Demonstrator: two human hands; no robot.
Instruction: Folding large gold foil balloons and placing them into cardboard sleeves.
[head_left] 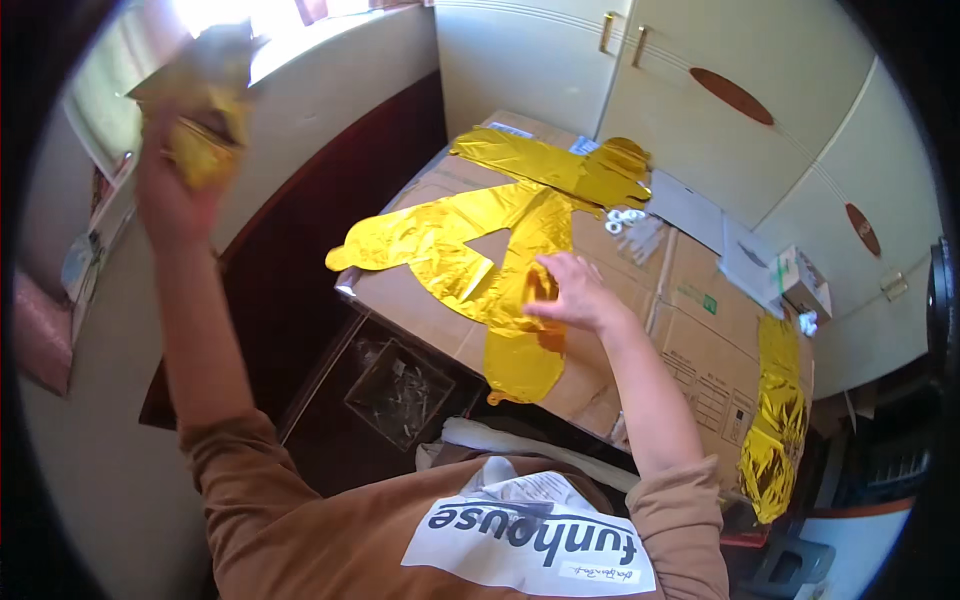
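Raised high at the far left, my left hand (pixel 182 190) is closed around a bunched piece of gold foil (pixel 208 150). Motion blurs it, and its exact form is hard to make out. My right hand (pixel 575 292) is over a flat, uninflated gold foil balloon (pixel 530 240), thumb and fingers curved with a gap between them. Whether the fingertips touch the foil I cannot tell. This balloon has angled arms and small rounded tabs at its ends. Beyond it lies another flat gold foil balloon (pixel 555 165).
Cardboard (pixel 600 385) covers the work surface. White rings (pixel 622 218) and clear plastic pieces (pixel 640 242) lie right of the balloons. A small box (pixel 800 283) and more gold foil (pixel 775 430) are at the right. White cabinets (pixel 530 60) and a dark red panel (pixel 330 180) border the surface.
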